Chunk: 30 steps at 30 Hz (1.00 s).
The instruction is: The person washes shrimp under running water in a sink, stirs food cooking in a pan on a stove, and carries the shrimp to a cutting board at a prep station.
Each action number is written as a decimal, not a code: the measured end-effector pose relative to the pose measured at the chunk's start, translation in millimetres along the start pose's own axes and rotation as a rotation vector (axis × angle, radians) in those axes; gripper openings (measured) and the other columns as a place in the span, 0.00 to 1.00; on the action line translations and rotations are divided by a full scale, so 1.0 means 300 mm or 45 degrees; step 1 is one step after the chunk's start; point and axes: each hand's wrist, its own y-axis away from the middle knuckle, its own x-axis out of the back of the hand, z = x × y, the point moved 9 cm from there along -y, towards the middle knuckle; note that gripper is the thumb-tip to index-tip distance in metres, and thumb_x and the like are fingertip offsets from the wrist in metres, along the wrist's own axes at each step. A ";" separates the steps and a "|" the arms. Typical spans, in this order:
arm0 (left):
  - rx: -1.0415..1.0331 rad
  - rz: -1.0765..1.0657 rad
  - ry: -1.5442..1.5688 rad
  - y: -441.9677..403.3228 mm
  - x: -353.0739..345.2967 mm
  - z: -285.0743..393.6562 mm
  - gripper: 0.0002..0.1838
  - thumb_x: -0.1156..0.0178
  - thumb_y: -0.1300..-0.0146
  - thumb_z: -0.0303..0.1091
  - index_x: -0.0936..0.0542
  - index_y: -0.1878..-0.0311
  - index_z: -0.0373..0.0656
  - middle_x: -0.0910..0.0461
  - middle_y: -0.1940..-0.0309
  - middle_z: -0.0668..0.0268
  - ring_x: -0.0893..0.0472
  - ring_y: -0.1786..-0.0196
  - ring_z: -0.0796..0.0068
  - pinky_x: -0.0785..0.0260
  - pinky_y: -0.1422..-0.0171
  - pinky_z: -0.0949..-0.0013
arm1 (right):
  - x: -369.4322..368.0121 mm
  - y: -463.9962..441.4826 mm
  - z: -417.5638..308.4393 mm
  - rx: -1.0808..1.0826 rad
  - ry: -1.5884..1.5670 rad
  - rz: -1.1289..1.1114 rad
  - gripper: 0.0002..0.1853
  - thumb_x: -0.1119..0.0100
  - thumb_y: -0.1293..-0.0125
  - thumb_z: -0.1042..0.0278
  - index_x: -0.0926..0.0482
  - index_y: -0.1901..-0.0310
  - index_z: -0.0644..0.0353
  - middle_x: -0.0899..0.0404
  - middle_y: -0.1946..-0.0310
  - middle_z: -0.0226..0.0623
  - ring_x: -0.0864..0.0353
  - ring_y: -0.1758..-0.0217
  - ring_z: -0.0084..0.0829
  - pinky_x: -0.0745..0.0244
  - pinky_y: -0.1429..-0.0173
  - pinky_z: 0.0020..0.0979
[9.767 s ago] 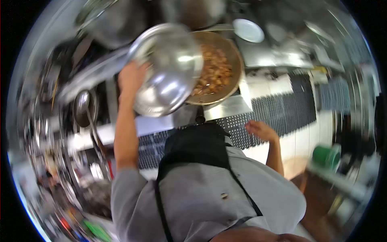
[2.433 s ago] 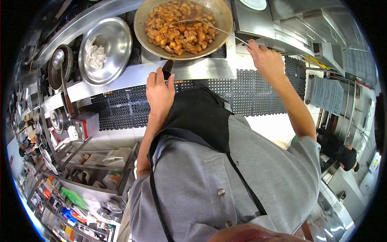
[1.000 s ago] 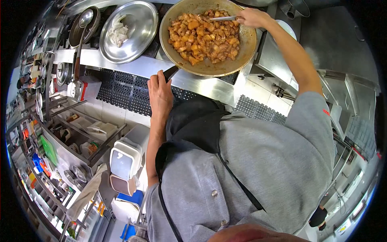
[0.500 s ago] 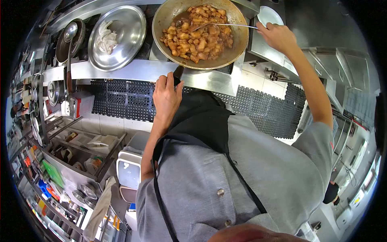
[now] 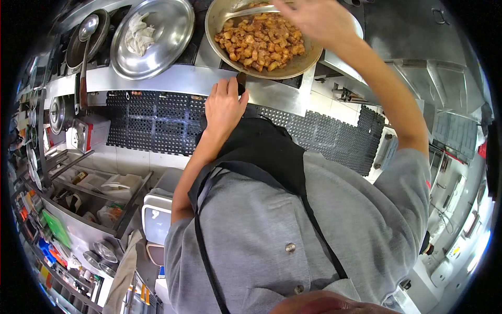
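A wide pan (image 5: 293, 69) of browned, diced food (image 5: 261, 44) sits on the stove at the top middle. My left hand (image 5: 224, 104) is closed round the pan's dark handle (image 5: 241, 83) at its near side. Over the pan's right rim is my right hand (image 5: 319, 21), gripping the handle end of a metal spoon (image 5: 251, 10). The spoon's bowl end lies at the left part of the pan, at the food's upper edge. Some of the right hand's fingers are blurred.
Left of the pan lies a large metal lid (image 5: 172, 39) with a crumpled white cloth (image 5: 139, 34) on it. Farther left, a ladle (image 5: 88, 29) rests on a dark pan (image 5: 75, 52). A steel counter edge (image 5: 141, 78) runs along the stove, above black floor mats (image 5: 151, 120).
My right hand has moved up and left over the pan with the spoon, whose end shifted to the food's upper left. The food lies rearranged. My left hand stays on the handle.
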 end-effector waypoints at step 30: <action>0.059 -0.109 0.060 0.005 -0.046 -0.025 0.20 0.34 0.45 0.37 0.26 0.55 0.35 0.25 0.69 0.51 0.21 0.64 0.49 0.27 0.64 0.52 | -0.181 0.730 -0.036 -0.563 -0.818 -0.629 0.22 0.50 0.32 0.66 0.32 0.37 0.60 0.19 0.65 0.55 0.19 0.60 0.54 0.27 0.53 0.50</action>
